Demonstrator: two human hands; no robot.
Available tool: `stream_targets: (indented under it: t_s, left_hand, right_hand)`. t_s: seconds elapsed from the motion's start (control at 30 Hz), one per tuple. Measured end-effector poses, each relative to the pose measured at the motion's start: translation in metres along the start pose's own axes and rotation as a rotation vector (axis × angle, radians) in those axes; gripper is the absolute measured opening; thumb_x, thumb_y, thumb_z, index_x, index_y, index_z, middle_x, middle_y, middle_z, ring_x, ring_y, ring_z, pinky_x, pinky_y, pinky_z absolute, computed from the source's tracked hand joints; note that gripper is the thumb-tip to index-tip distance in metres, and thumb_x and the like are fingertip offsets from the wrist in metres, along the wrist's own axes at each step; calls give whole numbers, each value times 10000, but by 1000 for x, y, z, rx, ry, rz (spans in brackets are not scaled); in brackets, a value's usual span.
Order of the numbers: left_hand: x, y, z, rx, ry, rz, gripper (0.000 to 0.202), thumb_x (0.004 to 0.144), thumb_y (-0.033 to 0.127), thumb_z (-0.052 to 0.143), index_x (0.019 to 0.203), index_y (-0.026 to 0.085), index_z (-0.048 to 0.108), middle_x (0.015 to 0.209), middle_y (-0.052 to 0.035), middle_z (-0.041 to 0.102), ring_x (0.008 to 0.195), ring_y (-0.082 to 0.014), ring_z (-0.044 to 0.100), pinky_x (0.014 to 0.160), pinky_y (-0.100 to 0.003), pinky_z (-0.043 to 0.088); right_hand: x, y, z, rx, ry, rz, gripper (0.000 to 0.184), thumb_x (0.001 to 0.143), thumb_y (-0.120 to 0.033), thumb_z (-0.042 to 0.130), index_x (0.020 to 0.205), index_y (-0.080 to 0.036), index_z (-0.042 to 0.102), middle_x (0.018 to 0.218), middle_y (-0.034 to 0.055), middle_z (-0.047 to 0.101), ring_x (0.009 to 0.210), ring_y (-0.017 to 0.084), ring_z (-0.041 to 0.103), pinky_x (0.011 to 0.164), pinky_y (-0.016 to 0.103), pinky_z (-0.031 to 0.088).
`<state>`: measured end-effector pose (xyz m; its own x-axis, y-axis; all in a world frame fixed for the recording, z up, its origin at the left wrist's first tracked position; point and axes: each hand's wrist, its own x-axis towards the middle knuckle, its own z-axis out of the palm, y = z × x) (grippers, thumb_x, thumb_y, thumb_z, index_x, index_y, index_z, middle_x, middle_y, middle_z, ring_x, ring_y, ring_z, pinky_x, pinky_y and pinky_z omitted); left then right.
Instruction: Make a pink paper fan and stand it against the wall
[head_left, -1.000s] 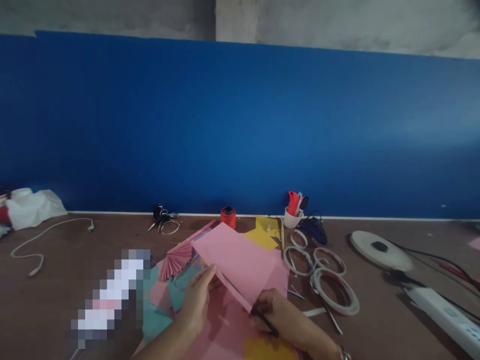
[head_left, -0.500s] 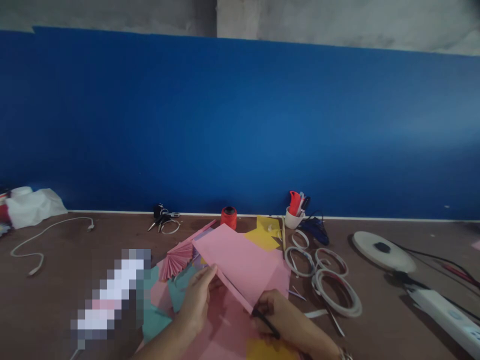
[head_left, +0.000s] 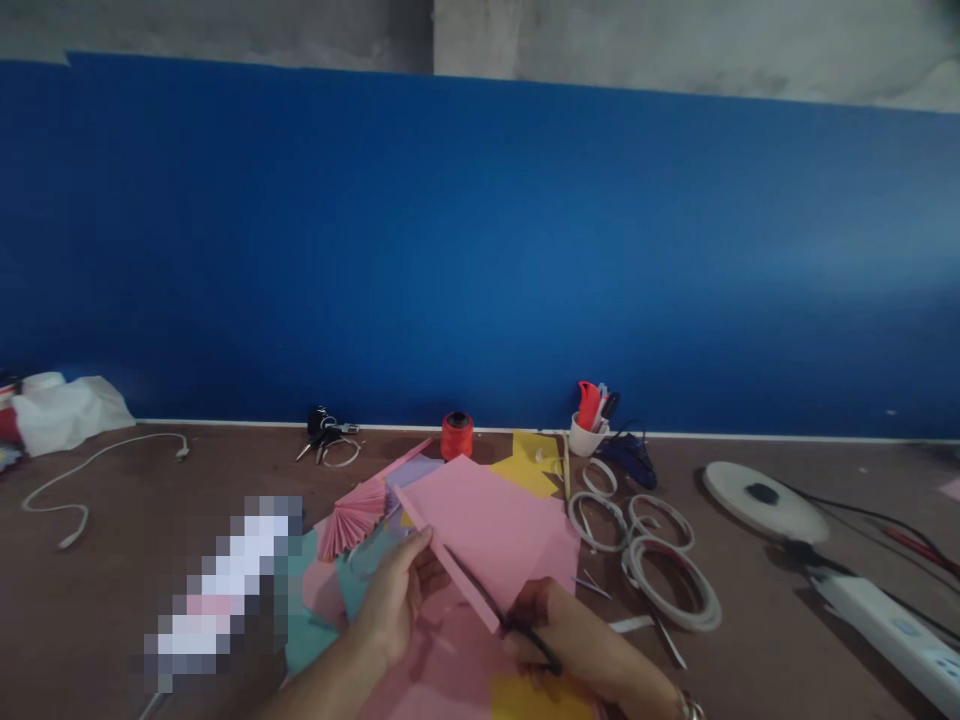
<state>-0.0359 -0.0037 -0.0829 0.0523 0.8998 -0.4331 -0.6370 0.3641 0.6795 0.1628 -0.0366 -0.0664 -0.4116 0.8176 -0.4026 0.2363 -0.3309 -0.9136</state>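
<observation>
My left hand [head_left: 401, 590] pinches the near edge of a pink paper sheet [head_left: 480, 520], thumb on top. In my right hand [head_left: 551, 620] are black-handled scissors [head_left: 536, 645], their handles partly covered by my fingers. The blades lie along the sheet's near side, beside a narrow pink strip [head_left: 469, 590] at that edge. Beneath both hands lie more pink paper [head_left: 435, 670] and a yellow piece [head_left: 532, 700]. A pleated pink paper fan [head_left: 356, 520] rests left of the sheet, close to teal paper [head_left: 307, 640].
Several tape rolls [head_left: 671, 585] lie to the right, near a white pen cup [head_left: 587, 436]. A red spool [head_left: 457, 437] and keys [head_left: 324, 432] sit toward the wall. Farther right are a round white disc [head_left: 795, 510] and a power strip [head_left: 892, 625]. A white cable [head_left: 90, 460] curls at left.
The scissors have shifted slightly up along the paper's near edge, and the narrow strip now stands apart from the sheet near the blades. The sheet has tilted a little; my left hand stays on it.
</observation>
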Motion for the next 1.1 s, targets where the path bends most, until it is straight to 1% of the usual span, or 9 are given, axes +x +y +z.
stream_targets:
  t_s: [0.13,0.23,0.37,0.43,0.5,0.57,0.7,0.9,1.1]
  left_hand:
    - [-3,-1,3,33,-56,34,201,670,266,759,789,149,646,708,-31,700,634,-166,666,590,-251,529]
    - [-7,-1,6,58,-86,35,211,678,286,752,795,135,662,736,-57,715,685,-189,683,629,-266,539]
    - [-10,-1,9,69,-110,37,232,681,312,751,811,136,672,782,-78,730,751,-229,698,695,-318,558]
    - [-11,-2,10,74,-130,37,260,677,339,755,815,134,676,799,-89,733,765,-243,700,698,-331,562]
    - [-12,-2,10,73,-149,34,292,666,356,763,824,126,679,818,-101,736,782,-254,700,701,-335,563]
    - [-13,-2,11,72,-160,33,305,658,357,770,826,120,678,828,-109,737,792,-259,700,702,-334,561]
    - [-15,-1,12,61,-161,34,291,662,347,773,821,122,678,835,-109,739,828,-263,696,726,-334,555]
    - [-16,0,14,63,-160,33,297,659,353,777,831,131,680,835,-101,740,823,-258,696,731,-332,552]
    - [-17,0,15,75,-152,22,295,633,366,790,774,133,677,773,-94,736,803,-259,697,729,-333,551]
  right_hand:
    - [-2,-3,1,-82,26,-12,92,609,-158,577,533,-113,604,429,-39,524,365,47,447,350,127,287]
    - [0,5,0,-91,50,-7,61,589,-126,558,578,-115,617,444,-44,526,371,52,446,353,133,295]
    - [4,11,0,-93,80,14,77,564,-123,550,599,-113,618,457,-39,537,375,59,446,346,137,300]
    - [3,8,1,-55,75,14,135,555,-123,541,655,-111,632,472,-37,551,385,66,467,355,136,318]
    - [1,3,4,-3,62,10,248,537,-108,524,753,-114,647,493,-40,568,398,74,487,364,136,337]
    - [-1,-3,6,17,66,12,290,521,-96,510,776,-114,648,501,-39,577,400,75,490,363,136,344]
    - [-3,-7,7,12,54,-10,279,519,-80,505,757,-115,646,520,-41,580,395,62,472,363,131,351]
    - [0,0,6,31,54,-25,199,525,-74,513,683,-106,628,514,-27,578,396,68,484,362,135,350]
    - [-3,-4,6,28,89,19,447,518,-58,529,944,-106,656,499,-53,575,395,79,489,355,136,344]
